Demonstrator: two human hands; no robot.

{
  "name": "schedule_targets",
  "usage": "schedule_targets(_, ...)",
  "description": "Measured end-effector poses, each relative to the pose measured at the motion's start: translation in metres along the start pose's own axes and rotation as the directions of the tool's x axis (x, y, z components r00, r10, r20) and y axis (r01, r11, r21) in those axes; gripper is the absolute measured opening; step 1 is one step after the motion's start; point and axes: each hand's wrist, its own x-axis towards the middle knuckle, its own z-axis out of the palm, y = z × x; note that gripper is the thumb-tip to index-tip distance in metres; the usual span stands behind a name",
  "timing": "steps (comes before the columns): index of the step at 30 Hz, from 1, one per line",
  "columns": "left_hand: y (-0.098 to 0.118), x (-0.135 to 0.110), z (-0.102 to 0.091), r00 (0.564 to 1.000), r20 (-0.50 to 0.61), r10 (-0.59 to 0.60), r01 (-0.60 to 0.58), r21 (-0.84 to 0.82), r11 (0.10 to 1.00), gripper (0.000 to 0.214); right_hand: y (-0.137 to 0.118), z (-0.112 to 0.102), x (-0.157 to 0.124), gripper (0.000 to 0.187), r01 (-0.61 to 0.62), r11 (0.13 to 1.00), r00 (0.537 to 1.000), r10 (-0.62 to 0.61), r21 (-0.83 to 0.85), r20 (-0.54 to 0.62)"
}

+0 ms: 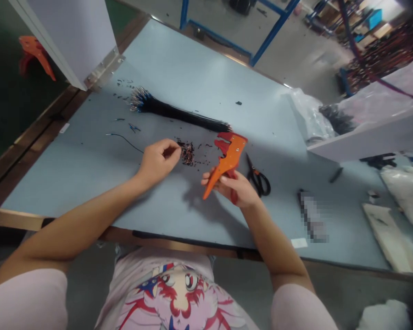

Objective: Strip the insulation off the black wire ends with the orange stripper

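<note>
My left hand [159, 160] is pinched closed on a thin black wire [127, 141], whose other end trails to the left over the table. In my right hand [239, 187] is an orange and red wire stripper [231, 158], jaws up and pointing left, handles in the palm and fingers. Between the hands lies a small pile of cut wire scraps [187, 156]. Beyond them rests a long bundle of black wires [182, 112], with blue and bare metal ends fanned out at the left. Black-handled scissors [258, 176] lie just right of the stripper.
A second orange wire stripper [37, 52] is at the far left, beyond a white panel [79, 36]. Plastic bags [311, 114] and another white panel [358, 137] stand at the right. A pixelated object [311, 215] lies on the blue-grey table [192, 50].
</note>
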Motion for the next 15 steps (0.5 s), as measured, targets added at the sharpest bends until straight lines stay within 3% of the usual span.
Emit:
schedule_targets(2,-0.002,-0.002,0.003,0.999,0.029,0.029,-0.030,0.030,0.999,0.009,0.014,-0.001,0.008,0.040,0.005,0.995,1.000,-0.003,0.097,-0.018)
schedule_targets(6,-0.004,-0.001,0.002,0.991,0.009,0.132,-0.132,0.111,0.985,0.007,0.027,-0.004,0.009,0.041,-0.183,0.970,0.981,0.169,0.161,0.094)
schedule_targets(9,0.000,-0.003,0.001,0.978,-0.016,0.206,-0.202,0.119,0.972,0.007,0.028,0.000,0.004,0.038,-0.254,0.949,0.965,0.237,0.185,0.110)
schedule_targets(15,0.007,-0.010,0.006,0.973,0.025,0.229,-0.230,0.059,0.971,0.010,0.029,0.012,0.000,0.035,-0.261,0.938,0.962,0.233,0.227,0.142)
